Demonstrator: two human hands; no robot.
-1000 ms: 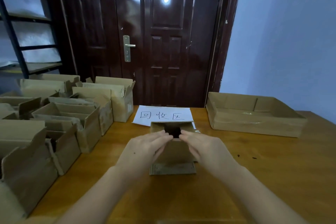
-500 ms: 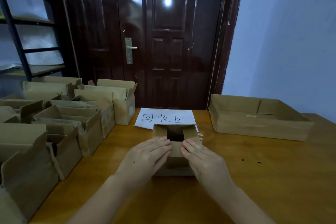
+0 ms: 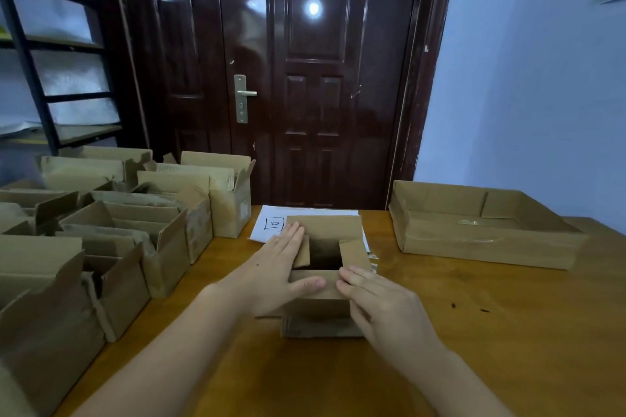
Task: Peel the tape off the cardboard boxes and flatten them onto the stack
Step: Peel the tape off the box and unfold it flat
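A small brown cardboard box (image 3: 323,230) stands in the middle of the wooden table (image 3: 474,332), its top flaps spread and a dark square opening showing. My left hand (image 3: 277,267) lies flat with straight fingers on the left flap, thumb resting on the near flap. My right hand (image 3: 379,305) has straight fingers pressing the near flap and the box's front right side. A bottom flap sticks out toward me under the box. No tape is visible on it.
Several open cardboard boxes (image 3: 135,234) crowd the table's left side. A wide shallow cardboard tray (image 3: 474,240) sits at the right back. A white paper sign (image 3: 271,223) lies behind the small box. A dark door and a shelf stand beyond.
The box's top flaps have been spread wider. My left hand moved up onto the left flap and my right hand slid to the near right side. The far flap now hides most of the sign.
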